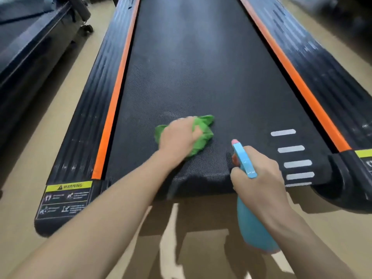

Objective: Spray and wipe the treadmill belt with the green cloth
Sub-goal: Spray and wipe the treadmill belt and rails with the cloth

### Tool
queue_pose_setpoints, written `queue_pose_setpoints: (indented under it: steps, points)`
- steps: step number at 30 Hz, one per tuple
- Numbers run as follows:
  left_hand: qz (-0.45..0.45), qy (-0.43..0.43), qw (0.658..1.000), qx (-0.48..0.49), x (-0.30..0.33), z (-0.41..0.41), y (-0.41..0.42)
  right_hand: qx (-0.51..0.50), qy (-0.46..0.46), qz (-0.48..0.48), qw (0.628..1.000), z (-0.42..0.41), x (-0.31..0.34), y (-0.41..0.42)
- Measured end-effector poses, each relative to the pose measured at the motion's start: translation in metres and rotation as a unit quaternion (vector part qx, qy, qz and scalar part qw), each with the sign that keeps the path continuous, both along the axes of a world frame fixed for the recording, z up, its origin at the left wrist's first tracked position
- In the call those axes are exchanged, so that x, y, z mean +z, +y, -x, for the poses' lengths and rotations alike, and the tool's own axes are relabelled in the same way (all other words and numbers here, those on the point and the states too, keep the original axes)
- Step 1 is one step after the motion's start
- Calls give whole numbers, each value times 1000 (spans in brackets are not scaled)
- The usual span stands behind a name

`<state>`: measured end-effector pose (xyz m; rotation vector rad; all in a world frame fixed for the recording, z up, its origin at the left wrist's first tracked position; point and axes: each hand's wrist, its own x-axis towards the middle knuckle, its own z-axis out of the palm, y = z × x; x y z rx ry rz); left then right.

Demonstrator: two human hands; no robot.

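1. A person's left hand (178, 135) presses a crumpled green cloth (201, 133) flat against the treadmill belt (201, 77), fingers curled over the bunched fabric, near the belt's rear end at about 6 o'clock of the running surface.

2. The cloth is bright green, wadded into loose folds; its edges stick out from under the hand toward 9 o'clock and 2 o'clock.

3. The right hand (259, 178) grips the neck of a blue spray bottle (253, 224), fingers wrapped round it just below the spray head; one finger lies at the reddish trigger. The bottle sits at 4 o'clock from the cloth, apart from it.

4. The bottle's long axis tilts from its base at 6 o'clock up toward 11 o'clock, and its pink-tipped nozzle (234, 141) points out over the belt.

5. The belt is black with a fine woven texture, its long axis running from 6 o'clock to 12 o'clock. White dashes (291, 148) are stacked near its right rear corner.

6. Orange strips (114, 101) line both sides of the belt, with ribbed black side rails (88, 109) outside them.

7. A yellow-and-black sticker (66, 200) at 8 o'clock on the left rear corner reads "WARNING"; the smaller print and pictograms beneath are too blurred to read.

8. Another dark machine (30, 41) stands at 10 o'clock on the tan floor (50, 117).
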<state>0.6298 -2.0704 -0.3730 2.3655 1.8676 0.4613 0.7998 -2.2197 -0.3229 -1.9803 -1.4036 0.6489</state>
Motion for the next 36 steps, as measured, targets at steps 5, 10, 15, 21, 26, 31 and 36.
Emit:
queue_pose_setpoints:
  steps: [5, 10, 15, 21, 26, 31, 36]
  points:
    - [8, 4, 990, 142, -2, 105, -15, 43, -9, 33, 998, 10, 2, -6]
    - [-14, -32, 992, 123, -2, 49, -61, 87, 4, 7, 996, 32, 16, -8]
    - [-25, -24, 999, 2, -7, 5, -103, 85, 24, 18, 996, 44, 22, -10]
    - [-40, 9, 994, 98, -8, 119, -108, 79, -37, 38, 995, 44, 34, -30]
    - [-34, -36, 985, 168, -2, 100, -117, 96, -20, 22, 995, 50, 36, -48]
    - [103, -42, 993, 30, 14, 68, -161, 116, -19, 29, 993, 58, 21, -69]
    - [114, -216, 938, 244, 49, 145, -177, 178, -73, 80, 978, 75, 5, -93]
